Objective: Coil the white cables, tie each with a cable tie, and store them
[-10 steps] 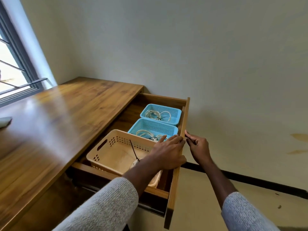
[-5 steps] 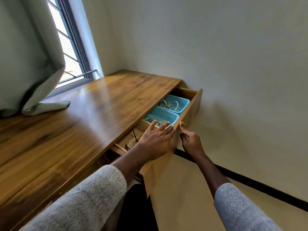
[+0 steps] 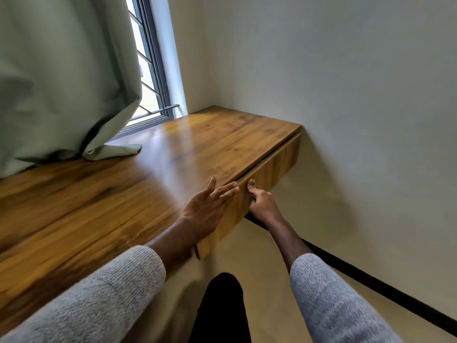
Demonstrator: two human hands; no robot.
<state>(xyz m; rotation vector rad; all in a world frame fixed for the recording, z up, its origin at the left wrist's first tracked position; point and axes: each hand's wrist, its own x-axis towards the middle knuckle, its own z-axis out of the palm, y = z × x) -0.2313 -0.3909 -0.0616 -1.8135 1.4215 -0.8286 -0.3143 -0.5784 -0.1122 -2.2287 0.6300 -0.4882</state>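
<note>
From the head camera, the drawer (image 3: 269, 169) under the wooden desk (image 3: 148, 184) is almost closed. Only a thin dark gap shows along its top edge.

The left hand (image 3: 209, 209) has straight, spread fingers. They lie flat over the desk edge and the top of the drawer front, and they hold nothing. The right hand (image 3: 262, 205) is against the drawer front, just beside the left hand. Its thumb points up at the top edge. Its other fingers are hidden, so I cannot tell if they are curled or flat.

The white cables cannot be seen. They may be inside the drawer, but the picture does not show that.

The drawer front is a hard, flat wooden board. It looks smooth and a bit shiny, so fingers could slip on it. I see no handle. I think the best place to hold it is the top edge, where the gap is, or flat on the front to push. It looks like it slides easily, so a soft push should do. Fingers at the gap could get pinched.

A green curtain (image 3: 64, 78) hangs at the window (image 3: 150, 78) and rests on the desk.
</note>
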